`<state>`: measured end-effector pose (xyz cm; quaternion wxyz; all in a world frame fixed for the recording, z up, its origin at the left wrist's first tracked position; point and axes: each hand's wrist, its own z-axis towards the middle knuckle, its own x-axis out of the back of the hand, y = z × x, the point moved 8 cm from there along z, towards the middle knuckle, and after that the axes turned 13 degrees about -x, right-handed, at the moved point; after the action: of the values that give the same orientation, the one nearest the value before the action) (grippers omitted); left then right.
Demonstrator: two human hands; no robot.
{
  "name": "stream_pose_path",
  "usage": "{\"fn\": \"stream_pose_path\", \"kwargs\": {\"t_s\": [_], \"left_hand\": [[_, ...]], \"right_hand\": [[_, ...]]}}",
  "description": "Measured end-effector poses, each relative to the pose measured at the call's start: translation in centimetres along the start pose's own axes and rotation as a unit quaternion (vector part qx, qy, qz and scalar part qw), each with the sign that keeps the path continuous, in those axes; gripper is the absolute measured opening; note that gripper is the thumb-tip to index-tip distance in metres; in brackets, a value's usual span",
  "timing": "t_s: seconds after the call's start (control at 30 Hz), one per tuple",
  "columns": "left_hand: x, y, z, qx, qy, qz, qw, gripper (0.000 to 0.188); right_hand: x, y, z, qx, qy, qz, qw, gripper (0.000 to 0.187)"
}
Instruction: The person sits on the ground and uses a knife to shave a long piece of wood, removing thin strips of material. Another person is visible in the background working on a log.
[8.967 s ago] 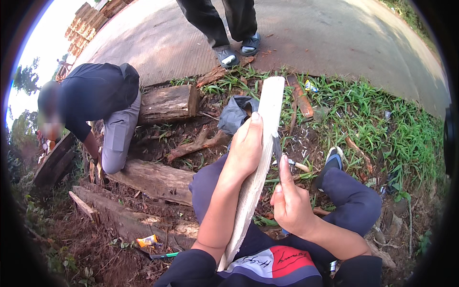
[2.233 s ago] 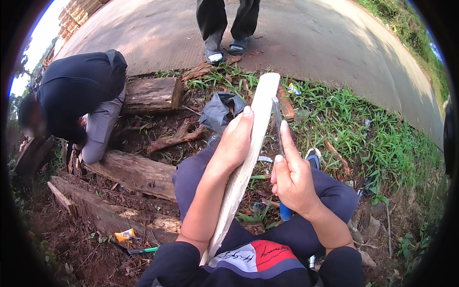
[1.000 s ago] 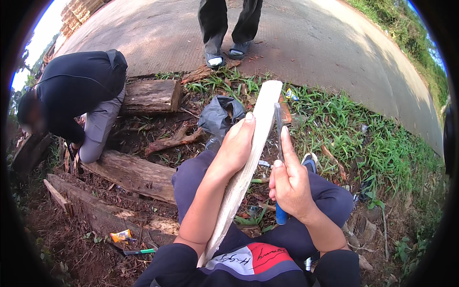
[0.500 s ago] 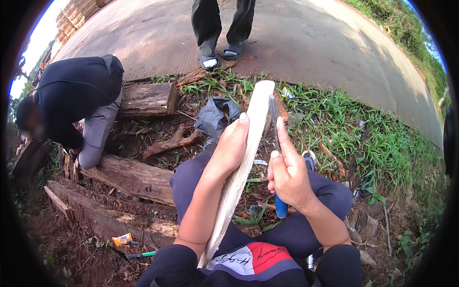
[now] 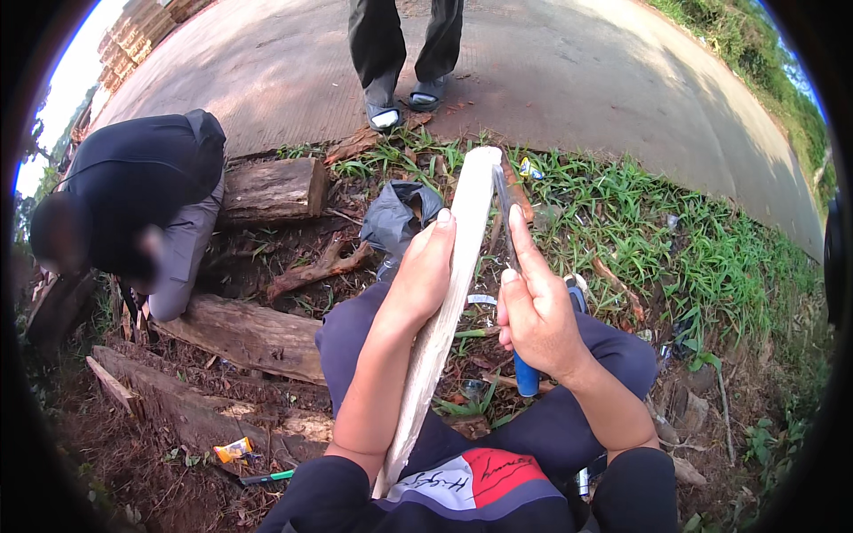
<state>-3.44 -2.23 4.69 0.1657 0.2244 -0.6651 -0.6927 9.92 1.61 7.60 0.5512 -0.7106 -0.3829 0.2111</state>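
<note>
A long pale strip of wood slants from my lap up toward the road, its lower end near my shirt. My left hand grips it along the left side, thumb pointing up the wood. In my right hand is a knife with a blue handle, closed in the fist. My index finger stretches along the back of its dark blade, whose upper part lies close against the right edge of the wood near the top end.
A crouching person works at the left. Another person's legs stand on the road. Logs, a black plastic bag, a yellow wrapper and a green-handled tool lie around; grass grows at the right.
Both hands keep their grip, and the knife's blade stays near the wood's top end with its upper part slightly shifted. The crouching person's hand has come into sight.
</note>
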Motion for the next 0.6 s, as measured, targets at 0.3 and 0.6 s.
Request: {"fn": "stream_pose_path", "kwargs": {"t_s": [0.3,0.6], "left_hand": [[-0.1,-0.2,-0.2,0.003,-0.001,-0.003,1.0,0.056],[-0.3,-1.4,1.2,-0.027,-0.029,-0.009,0.999,0.054]], "right_hand": [[-0.2,0.4,-0.2,-0.002,-0.008,0.012,1.0,0.062],[-0.2,0.0,-1.4,0.006,0.006,-0.001,1.0,0.065]]}}
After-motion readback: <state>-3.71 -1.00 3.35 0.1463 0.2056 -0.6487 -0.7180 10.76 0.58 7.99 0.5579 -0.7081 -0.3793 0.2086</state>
